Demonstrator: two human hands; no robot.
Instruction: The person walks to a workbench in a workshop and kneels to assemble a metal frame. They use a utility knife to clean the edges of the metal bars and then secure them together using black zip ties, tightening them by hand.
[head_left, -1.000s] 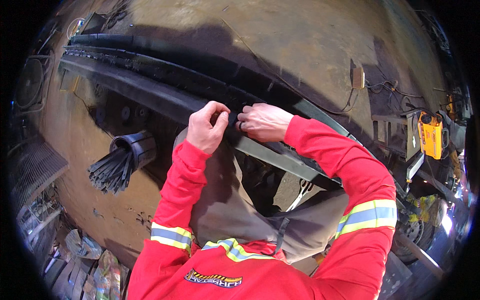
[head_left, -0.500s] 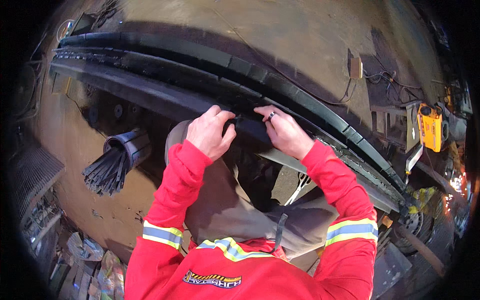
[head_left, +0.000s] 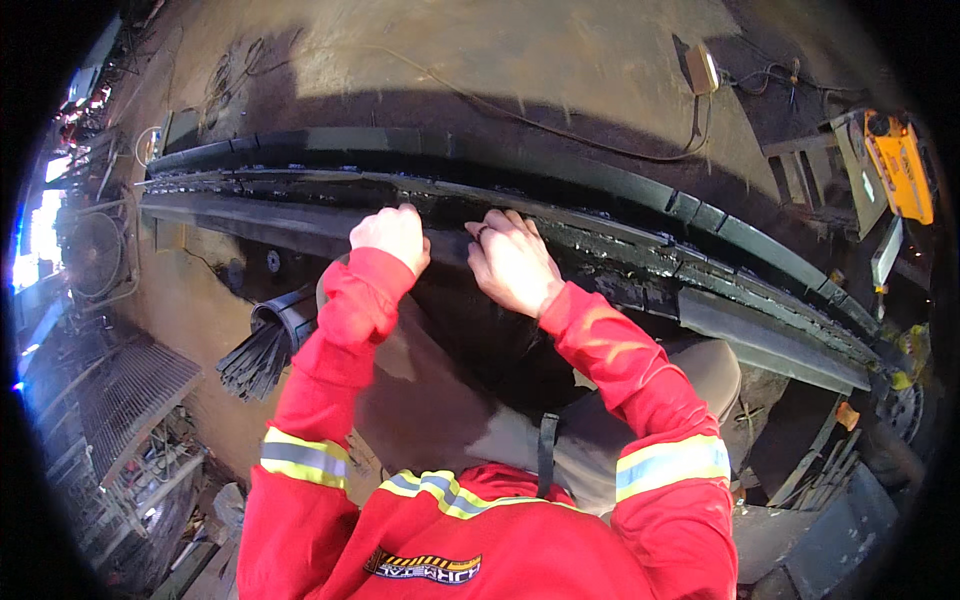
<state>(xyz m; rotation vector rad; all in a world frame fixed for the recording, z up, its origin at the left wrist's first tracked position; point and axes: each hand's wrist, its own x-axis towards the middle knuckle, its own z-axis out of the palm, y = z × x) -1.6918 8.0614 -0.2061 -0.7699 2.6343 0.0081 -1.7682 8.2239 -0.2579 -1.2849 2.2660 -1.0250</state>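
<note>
1. because work is being done bare-handed, a scrape could be caused by the ragged edges of the long dark metal beam (head_left: 255, 212), which is laid crosswise before the knees (head_left: 708, 376).
2. the fingers of the left hand (head_left: 390, 240) are curled nearly closed at the beam's near side; skin could be nicked if they were slid along it. whether anything is pinched there cannot be told.
3. the fingers of the right hand (head_left: 513, 260) are bent and half spread over the beam; the palm is hidden, so a hold cannot be judged. the dark ring (head_left: 480, 232) could be snagged on a ridge.
4. the bucket (head_left: 297, 318) of flat dark strips (head_left: 253, 365) could be knocked by a shifted leg; its side is partly covered.
5. the beam's middle is obscured by hands and shadow, its right end by dimness.
</note>
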